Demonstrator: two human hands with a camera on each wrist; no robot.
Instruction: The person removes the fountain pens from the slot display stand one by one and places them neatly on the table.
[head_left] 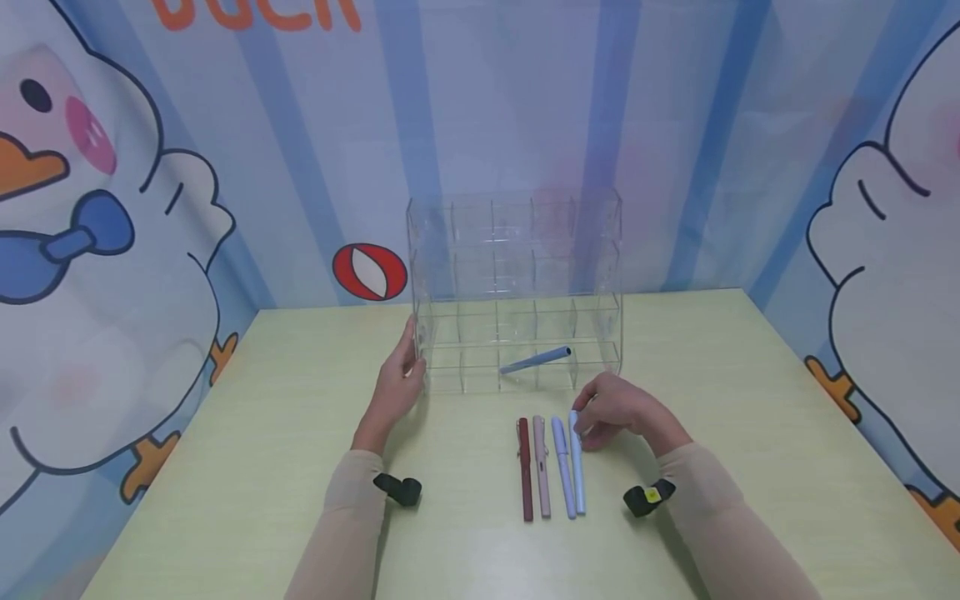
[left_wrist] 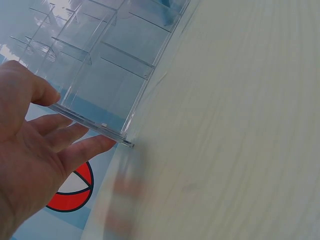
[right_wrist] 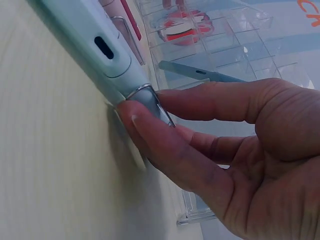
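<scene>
My left hand (head_left: 396,383) grips the left side panel of a clear acrylic organizer (head_left: 620,317), thumb on one face and fingers on the other in the left wrist view. With thumb and fingertips, my right hand (head_left: 618,408) pinches the clip end of a light blue pen (head_left: 577,471). That pen (right_wrist: 95,45) fills the upper left of the right wrist view. Left of it lie a periwinkle pen (head_left: 565,471), a pinkish pen (head_left: 542,471) and a dark red pen (head_left: 525,475). A blue pen (head_left: 536,360) leans at a slant in the organizer's front row.
The pale wood-grain table (head_left: 247,467) carries everything. Behind it hangs a blue striped backdrop (head_left: 510,100) with cartoon ducks. The organizer stands near the table's back edge, its compartments in stepped rows. Each wrist wears a black camera strap (head_left: 648,497).
</scene>
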